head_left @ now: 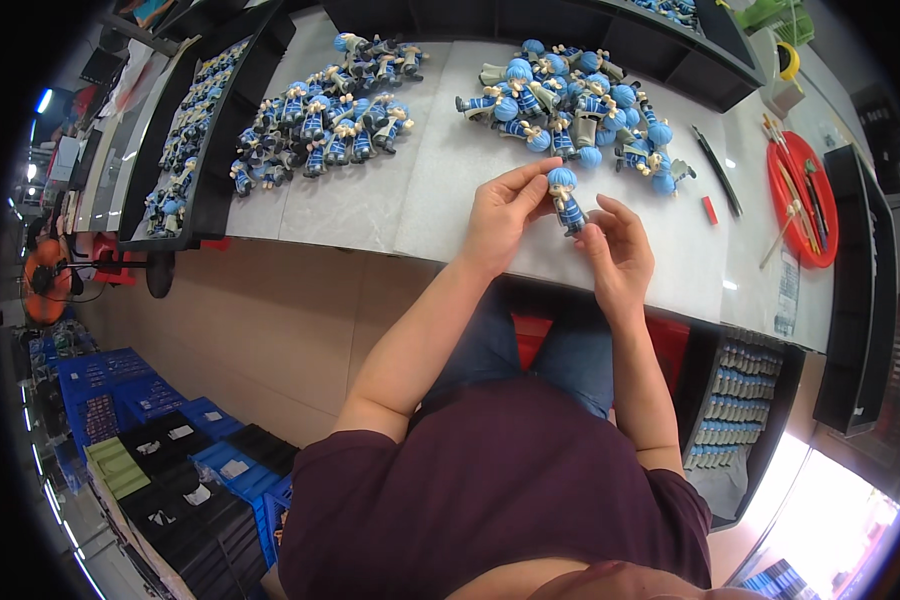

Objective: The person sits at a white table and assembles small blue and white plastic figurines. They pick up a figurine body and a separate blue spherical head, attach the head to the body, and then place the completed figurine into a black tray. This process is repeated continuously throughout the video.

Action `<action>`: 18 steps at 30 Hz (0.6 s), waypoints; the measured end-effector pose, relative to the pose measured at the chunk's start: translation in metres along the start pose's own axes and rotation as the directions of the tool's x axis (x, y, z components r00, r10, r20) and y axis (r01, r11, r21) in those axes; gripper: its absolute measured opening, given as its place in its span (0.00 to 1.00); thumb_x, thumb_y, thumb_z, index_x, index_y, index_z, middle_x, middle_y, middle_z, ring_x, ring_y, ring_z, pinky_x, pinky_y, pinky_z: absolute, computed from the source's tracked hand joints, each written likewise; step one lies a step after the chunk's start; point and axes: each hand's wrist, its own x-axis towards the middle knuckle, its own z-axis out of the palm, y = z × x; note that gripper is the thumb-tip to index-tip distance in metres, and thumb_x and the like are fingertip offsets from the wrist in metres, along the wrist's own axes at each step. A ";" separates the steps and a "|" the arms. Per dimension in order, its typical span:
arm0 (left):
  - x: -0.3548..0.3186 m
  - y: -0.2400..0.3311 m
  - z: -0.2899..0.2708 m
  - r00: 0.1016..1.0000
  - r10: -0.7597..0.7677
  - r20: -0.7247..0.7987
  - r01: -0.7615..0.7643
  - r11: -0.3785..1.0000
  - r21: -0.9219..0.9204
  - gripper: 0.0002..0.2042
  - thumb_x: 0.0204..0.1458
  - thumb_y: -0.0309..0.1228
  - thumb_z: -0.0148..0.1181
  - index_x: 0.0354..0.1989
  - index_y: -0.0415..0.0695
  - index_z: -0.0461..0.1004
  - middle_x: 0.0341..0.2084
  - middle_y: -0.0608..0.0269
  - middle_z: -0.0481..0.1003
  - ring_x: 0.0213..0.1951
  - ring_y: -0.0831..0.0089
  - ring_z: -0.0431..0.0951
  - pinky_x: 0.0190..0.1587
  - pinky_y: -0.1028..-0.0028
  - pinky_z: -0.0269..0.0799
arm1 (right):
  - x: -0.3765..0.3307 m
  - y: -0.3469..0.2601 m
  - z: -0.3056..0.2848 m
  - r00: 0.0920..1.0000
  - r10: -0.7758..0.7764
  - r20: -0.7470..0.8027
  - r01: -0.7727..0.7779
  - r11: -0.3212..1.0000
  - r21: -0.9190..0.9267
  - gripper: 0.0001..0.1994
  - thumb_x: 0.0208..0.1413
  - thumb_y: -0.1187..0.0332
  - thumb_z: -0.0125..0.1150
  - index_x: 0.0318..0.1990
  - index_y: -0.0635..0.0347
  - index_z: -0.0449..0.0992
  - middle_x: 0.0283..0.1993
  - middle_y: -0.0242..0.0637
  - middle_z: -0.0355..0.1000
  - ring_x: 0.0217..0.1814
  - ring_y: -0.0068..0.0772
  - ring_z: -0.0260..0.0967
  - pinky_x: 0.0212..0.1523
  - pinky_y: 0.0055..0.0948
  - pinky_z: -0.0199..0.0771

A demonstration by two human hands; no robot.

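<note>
Between my two hands, over the table's near edge, is a small figurine (568,202) with light blue hair and a blue and dark striped outfit. My left hand (505,212) pinches it near the head with thumb and fingers. My right hand (620,252) grips its lower end near the feet, thumb against it and the other fingers curled. The figurine stands roughly upright, its face toward me. Just beyond my hands lies a loose pile of similar blue-haired figurines (560,95). Another group of figurines (325,125) is spread farther left on the table.
A black tray (140,215) of figurines runs along the left; another black bin (530,25) stands at the back. To the right are a black pen-like tool (717,170), a small red block (709,210) and a red dish (832,195) with brushes. Below right, a tray (700,430) holds rows of figurines.
</note>
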 end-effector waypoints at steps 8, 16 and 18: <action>-0.001 0.000 0.003 1.000 0.028 -0.002 -0.028 0.998 0.065 0.14 0.54 0.29 0.50 0.47 0.37 0.68 0.35 0.64 0.73 0.36 0.78 0.72 0.41 0.77 0.69 | -0.001 0.004 0.002 0.995 -0.077 -0.061 0.077 0.997 -0.012 0.20 0.48 0.76 0.59 0.50 0.65 0.63 0.38 0.35 0.64 0.38 0.21 0.63 0.35 0.19 0.68; -0.001 -0.007 -0.001 0.991 0.135 0.008 -0.132 0.954 0.270 0.15 0.50 0.26 0.54 0.47 0.37 0.68 0.39 0.61 0.72 0.39 0.78 0.71 0.42 0.76 0.67 | 0.002 0.007 0.000 0.953 -0.301 -0.027 0.285 0.926 -0.247 0.23 0.43 0.78 0.62 0.50 0.62 0.64 0.42 0.36 0.64 0.44 0.25 0.64 0.39 0.22 0.69; -0.001 -0.006 -0.003 0.990 0.143 0.014 -0.143 0.970 0.199 0.14 0.51 0.24 0.52 0.47 0.37 0.68 0.39 0.59 0.72 0.40 0.76 0.72 0.44 0.75 0.68 | 0.004 0.001 0.003 0.941 -0.335 -0.053 0.311 0.914 -0.259 0.23 0.45 0.77 0.61 0.50 0.63 0.63 0.44 0.38 0.64 0.45 0.26 0.64 0.40 0.23 0.70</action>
